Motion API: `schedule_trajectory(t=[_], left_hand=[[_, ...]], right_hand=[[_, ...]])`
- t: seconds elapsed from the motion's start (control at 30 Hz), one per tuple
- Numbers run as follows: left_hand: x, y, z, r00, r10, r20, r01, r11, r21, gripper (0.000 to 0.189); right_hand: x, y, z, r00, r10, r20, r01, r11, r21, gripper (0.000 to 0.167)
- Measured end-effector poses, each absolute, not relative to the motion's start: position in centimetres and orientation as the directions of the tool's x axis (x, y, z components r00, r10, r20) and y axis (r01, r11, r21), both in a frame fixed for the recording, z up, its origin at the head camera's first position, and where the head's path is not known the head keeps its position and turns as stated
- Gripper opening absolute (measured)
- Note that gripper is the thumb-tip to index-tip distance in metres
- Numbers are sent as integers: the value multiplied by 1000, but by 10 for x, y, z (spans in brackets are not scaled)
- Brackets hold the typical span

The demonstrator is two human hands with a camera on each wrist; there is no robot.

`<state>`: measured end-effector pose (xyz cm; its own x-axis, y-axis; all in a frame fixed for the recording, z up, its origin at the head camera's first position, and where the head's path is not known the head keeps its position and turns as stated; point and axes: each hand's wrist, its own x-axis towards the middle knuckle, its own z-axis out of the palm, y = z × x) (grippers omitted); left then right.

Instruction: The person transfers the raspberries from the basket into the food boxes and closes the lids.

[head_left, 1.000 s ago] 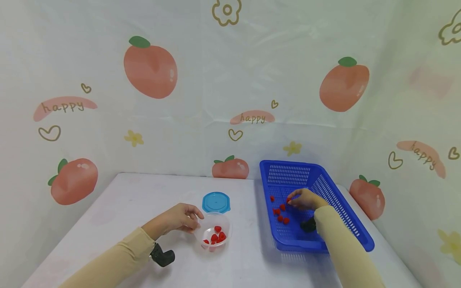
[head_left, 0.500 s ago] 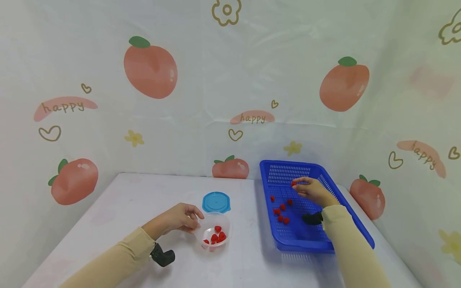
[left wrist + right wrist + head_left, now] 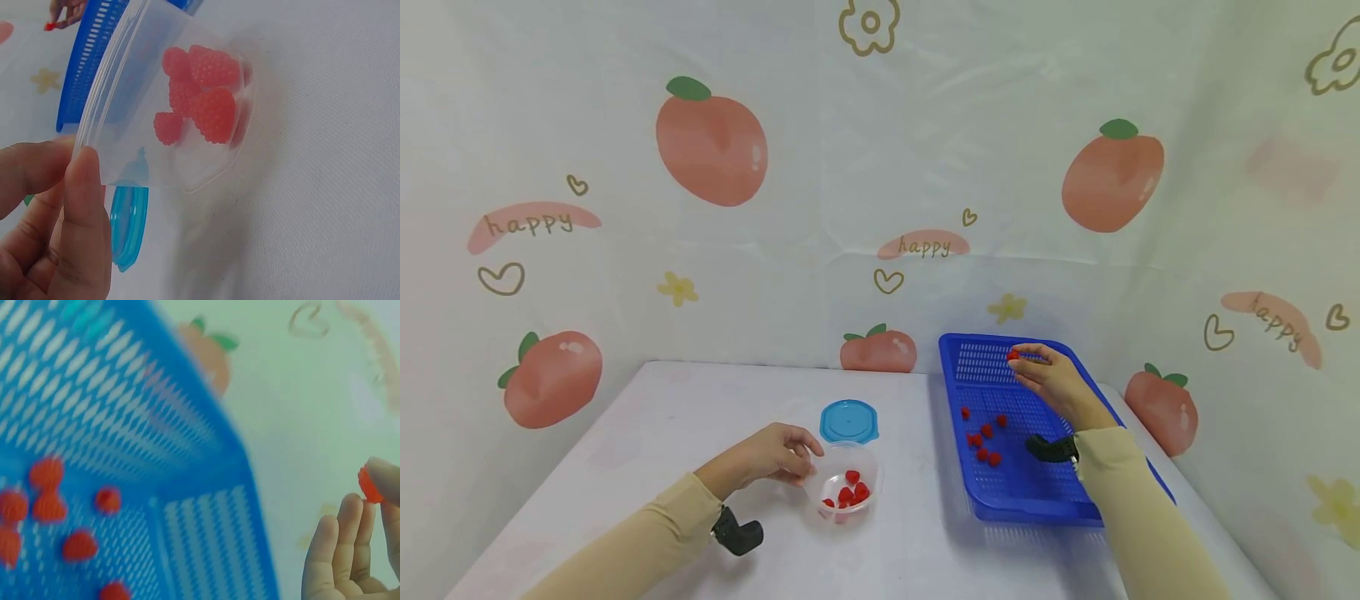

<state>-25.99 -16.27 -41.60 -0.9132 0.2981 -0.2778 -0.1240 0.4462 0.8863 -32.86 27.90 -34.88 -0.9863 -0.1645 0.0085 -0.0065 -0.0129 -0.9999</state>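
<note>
Right of frame: right hand (image 3: 1054, 382) pinches red raspberry (image 3: 1013, 356), seen against far wall of blue basket (image 3: 1037, 511). Lower centre, well apart: left hand (image 3: 772, 455) pinches rim of clear bowl (image 3: 850, 457), more raspberries (image 3: 846, 495) inside.

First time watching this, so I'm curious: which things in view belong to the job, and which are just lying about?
Likely in the job: right hand, pinching a berry; left hand, holding the bowl; basket; other berries.

Seemingly just there: lid, untouched, though it may fit the bowl; backdrop.
</note>
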Motion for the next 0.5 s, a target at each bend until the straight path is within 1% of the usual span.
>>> schedule_trajectory(t=[0.1, 0.23, 0.33, 0.5], left_hand=[[-260, -163, -416, -912, 303, -277, -121, 447, 886, 26], [-260, -164, -416, -910, 312, -274, -118, 439, 891, 26], [-260, -164, -416, -909, 315, -273, -119, 431, 894, 25], [-260, -163, -416, -910, 310, -274, -123, 430, 894, 25]], right_hand=[[-321, 271, -339, -982, -186, 18, -6, -65, -998, 24], [-310, 259, -326, -979, -203, 34, -7, -133, -991, 20], [-301, 247, -318, -979, -197, 43, -8, -176, -984, 19], [-290, 230, -314, -978, -200, 55, -17, -186, -982, 19]])
